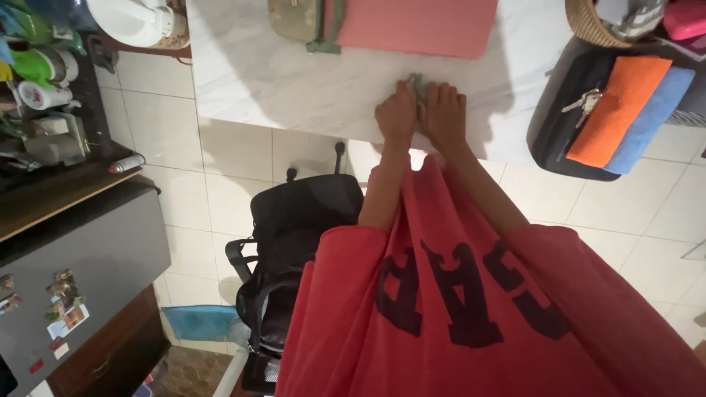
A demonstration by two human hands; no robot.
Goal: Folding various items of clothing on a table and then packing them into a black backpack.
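Green folded cloth (417, 84), small and mostly hidden, lies on the white marble tabletop (294, 81) near its front edge, pressed between the left hand (397, 114) and the right hand (443, 116). Both hands lie flat on it, fingers down; whether either grip closes on the cloth I cannot tell. Beyond the cloth lies one pink mat (415, 26), with bare marble between. To the right of the cloth, off the tabletop's edge, two folded towels, one orange (618, 110) and one blue (651, 121), rest beside one bunch of keys (585, 103).
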